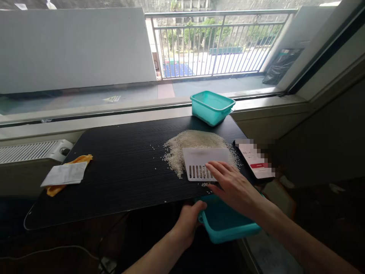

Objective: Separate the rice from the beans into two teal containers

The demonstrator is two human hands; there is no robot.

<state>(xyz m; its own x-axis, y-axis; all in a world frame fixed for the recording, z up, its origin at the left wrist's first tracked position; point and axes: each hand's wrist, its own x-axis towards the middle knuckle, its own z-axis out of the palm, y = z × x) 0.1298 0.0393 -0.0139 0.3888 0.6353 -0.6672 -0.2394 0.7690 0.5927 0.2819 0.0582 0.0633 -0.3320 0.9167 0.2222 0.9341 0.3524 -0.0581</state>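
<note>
A mound of white rice is spread on the black table near its right end. On the mound's near side lies a flat white plastic piece with a row of slots. My right hand reaches over its slotted part, fingers stretched out and thumb apart; fingertip contact is hard to judge. Just below the table's front edge, my left hand grips the left rim of a teal plastic basket. My right forearm crosses above this basket and hides part of it.
Another teal basket stands at the back right corner. A phone lies at the table's right edge. At the left are a folded white cloth and a yellow cloth. A radiator and the window sill border the table.
</note>
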